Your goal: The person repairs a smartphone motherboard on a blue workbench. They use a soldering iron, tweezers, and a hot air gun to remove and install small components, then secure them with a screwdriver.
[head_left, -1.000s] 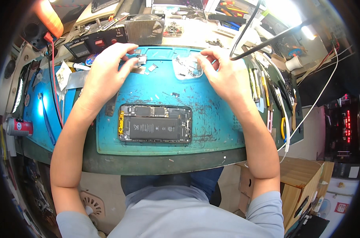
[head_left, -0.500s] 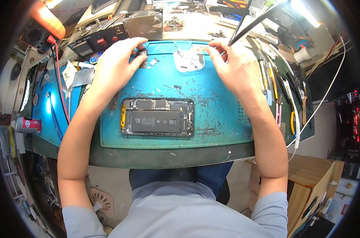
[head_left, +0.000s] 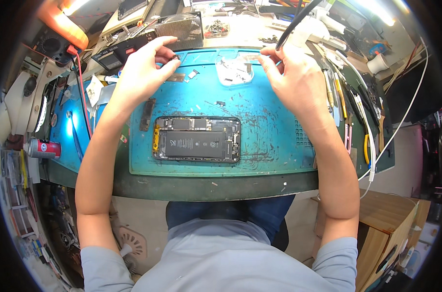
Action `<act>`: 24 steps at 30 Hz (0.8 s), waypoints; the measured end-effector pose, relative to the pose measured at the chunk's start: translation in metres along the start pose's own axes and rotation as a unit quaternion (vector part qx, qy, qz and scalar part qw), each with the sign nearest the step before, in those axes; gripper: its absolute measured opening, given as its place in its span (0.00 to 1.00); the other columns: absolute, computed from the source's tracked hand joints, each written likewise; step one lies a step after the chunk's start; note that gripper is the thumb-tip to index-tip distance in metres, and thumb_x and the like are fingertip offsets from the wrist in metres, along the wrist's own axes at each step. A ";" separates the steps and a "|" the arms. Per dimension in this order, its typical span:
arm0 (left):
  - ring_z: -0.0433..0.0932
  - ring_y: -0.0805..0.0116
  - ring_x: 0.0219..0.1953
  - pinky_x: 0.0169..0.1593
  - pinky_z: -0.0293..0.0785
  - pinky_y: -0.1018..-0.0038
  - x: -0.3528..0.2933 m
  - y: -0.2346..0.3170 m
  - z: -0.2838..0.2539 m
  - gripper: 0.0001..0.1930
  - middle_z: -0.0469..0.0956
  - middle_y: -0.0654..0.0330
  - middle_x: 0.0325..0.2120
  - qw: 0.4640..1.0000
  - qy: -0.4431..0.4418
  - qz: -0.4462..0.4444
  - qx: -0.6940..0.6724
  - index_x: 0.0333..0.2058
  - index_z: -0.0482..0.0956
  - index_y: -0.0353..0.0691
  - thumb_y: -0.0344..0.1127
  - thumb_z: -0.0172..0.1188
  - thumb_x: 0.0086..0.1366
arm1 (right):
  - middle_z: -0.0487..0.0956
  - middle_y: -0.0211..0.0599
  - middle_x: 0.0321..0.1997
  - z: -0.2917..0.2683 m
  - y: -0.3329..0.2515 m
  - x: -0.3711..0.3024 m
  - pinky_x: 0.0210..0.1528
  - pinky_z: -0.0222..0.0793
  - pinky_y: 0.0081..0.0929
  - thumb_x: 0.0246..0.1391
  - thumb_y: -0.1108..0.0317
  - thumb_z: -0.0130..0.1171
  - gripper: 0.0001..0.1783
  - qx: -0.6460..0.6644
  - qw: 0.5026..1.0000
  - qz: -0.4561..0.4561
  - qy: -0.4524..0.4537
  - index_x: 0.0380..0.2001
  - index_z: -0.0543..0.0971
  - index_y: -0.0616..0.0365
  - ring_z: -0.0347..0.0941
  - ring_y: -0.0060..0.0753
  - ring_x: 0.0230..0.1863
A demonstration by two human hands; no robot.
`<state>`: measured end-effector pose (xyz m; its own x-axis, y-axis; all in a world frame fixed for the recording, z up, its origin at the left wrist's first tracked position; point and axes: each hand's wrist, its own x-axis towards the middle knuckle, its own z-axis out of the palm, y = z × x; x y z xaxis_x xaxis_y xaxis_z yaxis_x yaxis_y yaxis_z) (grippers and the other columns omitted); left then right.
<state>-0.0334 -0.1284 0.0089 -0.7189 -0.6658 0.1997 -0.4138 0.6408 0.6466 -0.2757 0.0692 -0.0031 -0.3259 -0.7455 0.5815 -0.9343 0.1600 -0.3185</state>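
Observation:
My left hand [head_left: 150,65] is over the far left of the blue work mat [head_left: 274,141], its thumb and fingers closed on a small dark part [head_left: 176,57]. Below those fingertips lie a flat brownish strip [head_left: 176,77] and a small silvery piece [head_left: 192,74]. At the far right, my right hand [head_left: 296,73] pinches a thin, see-through flat piece [head_left: 251,57]. It reaches over a clear plastic tray [head_left: 234,72] of small parts. Nearer me lies an opened smartphone [head_left: 197,139], its black battery and circuit board exposed. A narrow dark strip [head_left: 147,115] rests left of it.
Screwdrivers and tweezers [head_left: 345,97] line the mat's right side, beside a white cable [head_left: 374,146]. A metal-finned device [head_left: 182,31] and a parts box [head_left: 216,28] stand behind. A red can [head_left: 43,148] lies at left. A black tube [head_left: 299,22] hangs near my right hand.
My left fingers have risen slightly with the small dark part, baring the brownish strip beneath. The narrow strip beside the phone shows more fully. My right hand keeps its pinch; the whole view has shifted slightly.

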 end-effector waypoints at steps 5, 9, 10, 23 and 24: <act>0.84 0.71 0.43 0.48 0.83 0.72 -0.001 0.000 -0.004 0.29 0.85 0.57 0.44 0.998 0.023 0.046 0.037 0.67 0.74 0.40 0.33 0.69 0.69 | 0.87 0.40 0.31 -0.004 -0.008 -0.001 0.41 0.81 0.40 0.64 0.57 0.66 0.11 0.003 1.000 -0.001 -0.001 0.37 0.87 0.53 0.85 0.46 0.34; 0.85 0.69 0.46 0.51 0.82 0.73 -0.005 0.012 -0.006 0.30 0.85 0.55 0.47 0.995 -0.026 0.004 -0.093 0.69 0.71 0.37 0.32 0.68 0.71 | 0.87 0.40 0.31 -0.007 -0.012 -0.004 0.40 0.81 0.40 0.64 0.60 0.67 0.09 0.026 0.999 -0.025 0.009 0.37 0.87 0.53 0.85 0.46 0.34; 0.85 0.68 0.48 0.53 0.81 0.74 -0.006 0.016 -0.008 0.30 0.85 0.55 0.48 0.985 -0.047 -0.026 -0.164 0.70 0.71 0.37 0.31 0.67 0.72 | 0.87 0.40 0.32 -0.008 -0.013 -0.005 0.41 0.81 0.40 0.64 0.60 0.67 0.09 0.027 0.999 -0.023 0.007 0.37 0.87 0.53 0.85 0.45 0.34; 0.86 0.58 0.48 0.53 0.82 0.65 -0.054 0.060 0.018 0.35 0.85 0.52 0.50 0.969 0.043 0.242 -0.007 0.70 0.71 0.40 0.24 0.70 0.65 | 0.87 0.36 0.47 -0.015 -0.059 -0.013 0.38 0.80 0.22 0.72 0.62 0.63 0.20 0.531 0.772 0.241 -0.253 0.58 0.81 0.65 0.85 0.23 0.44; 0.85 0.57 0.49 0.53 0.82 0.64 -0.054 0.060 0.019 0.35 0.85 0.51 0.50 0.966 0.043 0.254 -0.004 0.70 0.72 0.40 0.25 0.70 0.65 | 0.87 0.36 0.45 -0.014 -0.062 -0.013 0.37 0.80 0.22 0.71 0.64 0.63 0.18 0.548 0.762 0.244 -0.244 0.55 0.81 0.65 0.85 0.23 0.43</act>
<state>-0.0298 -0.0470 0.0226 -0.7788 -0.2952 0.5534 -0.0153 0.8910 0.4538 -0.2159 0.0785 0.0193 -0.2530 -0.9650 -0.0695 0.0493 0.0589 -0.9970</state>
